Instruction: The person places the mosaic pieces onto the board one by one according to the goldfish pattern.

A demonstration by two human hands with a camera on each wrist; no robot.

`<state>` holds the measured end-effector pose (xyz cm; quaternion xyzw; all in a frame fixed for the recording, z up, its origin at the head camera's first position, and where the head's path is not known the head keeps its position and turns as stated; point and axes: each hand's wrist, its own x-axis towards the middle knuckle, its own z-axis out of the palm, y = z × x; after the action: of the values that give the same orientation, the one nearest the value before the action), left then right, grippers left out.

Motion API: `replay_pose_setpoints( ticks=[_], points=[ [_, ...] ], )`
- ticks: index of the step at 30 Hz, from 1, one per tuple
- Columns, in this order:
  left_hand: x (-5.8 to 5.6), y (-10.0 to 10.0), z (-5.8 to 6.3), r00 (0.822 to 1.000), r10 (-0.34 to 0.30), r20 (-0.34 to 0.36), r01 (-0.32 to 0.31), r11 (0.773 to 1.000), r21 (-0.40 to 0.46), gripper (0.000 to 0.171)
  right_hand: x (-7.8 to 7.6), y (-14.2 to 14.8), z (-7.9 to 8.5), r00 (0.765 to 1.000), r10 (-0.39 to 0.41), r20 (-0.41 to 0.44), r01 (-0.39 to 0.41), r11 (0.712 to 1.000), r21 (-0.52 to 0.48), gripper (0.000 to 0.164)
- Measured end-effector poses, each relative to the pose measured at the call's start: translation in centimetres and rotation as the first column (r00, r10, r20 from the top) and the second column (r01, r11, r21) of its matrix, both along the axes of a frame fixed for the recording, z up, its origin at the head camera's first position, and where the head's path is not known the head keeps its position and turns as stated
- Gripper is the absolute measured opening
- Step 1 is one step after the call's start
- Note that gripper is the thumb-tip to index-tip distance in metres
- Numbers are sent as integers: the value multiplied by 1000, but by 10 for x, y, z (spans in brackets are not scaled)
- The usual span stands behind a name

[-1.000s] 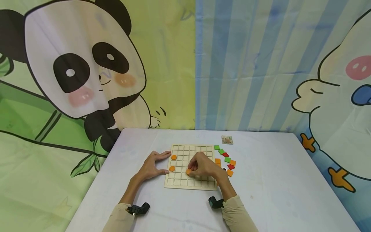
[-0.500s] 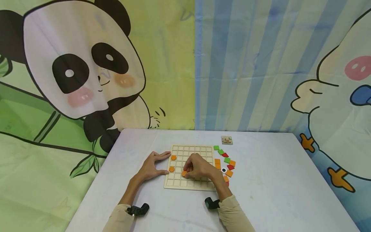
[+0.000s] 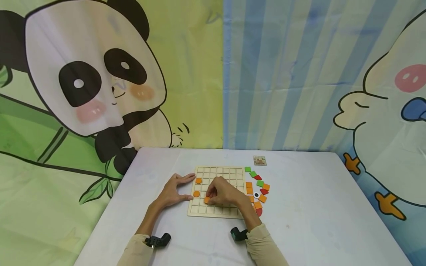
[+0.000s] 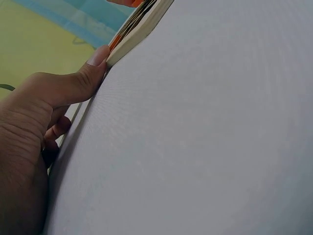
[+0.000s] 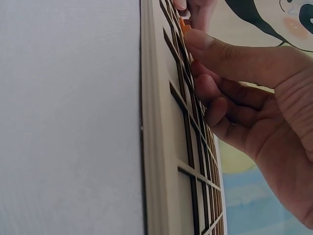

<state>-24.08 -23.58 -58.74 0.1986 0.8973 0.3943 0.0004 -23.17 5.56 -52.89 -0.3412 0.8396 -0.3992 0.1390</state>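
Observation:
A pale wooden grid board (image 3: pixel 213 211) lies on the white table in the head view. Two orange round pieces sit in its left part, an upper disc (image 3: pixel 198 180) and a lower disc (image 3: pixel 196 194). My left hand (image 3: pixel 173 191) is spread beside the board, thumb and fingertips touching its left edge; the left wrist view shows the thumb (image 4: pixel 83 83) against the board's corner. Over the lower left squares, my right hand (image 3: pixel 222 191) pinches another orange piece (image 3: pixel 206 200) between thumb and fingers. The fingers partly cover that piece.
Right of the board lie loose pieces: green squares (image 3: pixel 247 169), red pieces (image 3: pixel 264 191), orange squares (image 3: pixel 249 187) and a white disc with a black centre (image 3: pixel 256 195). A small patterned card (image 3: pixel 260 160) lies near the table's back edge. A printed curtain (image 3: pixel 279 74) hangs behind.
My right hand has slid leftward across the board with the orange piece, uncovering more loose pieces at the right. The left hand stays at the board's edge.

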Motion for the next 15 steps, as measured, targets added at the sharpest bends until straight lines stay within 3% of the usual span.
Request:
replay_pose_setpoints(
  ticks=[15],
  points=[
    [0,0,2,1000,-8,6,8,1000,7,90,1,-11,2,1000,19,-6,-18,999,31,15]
  ],
)
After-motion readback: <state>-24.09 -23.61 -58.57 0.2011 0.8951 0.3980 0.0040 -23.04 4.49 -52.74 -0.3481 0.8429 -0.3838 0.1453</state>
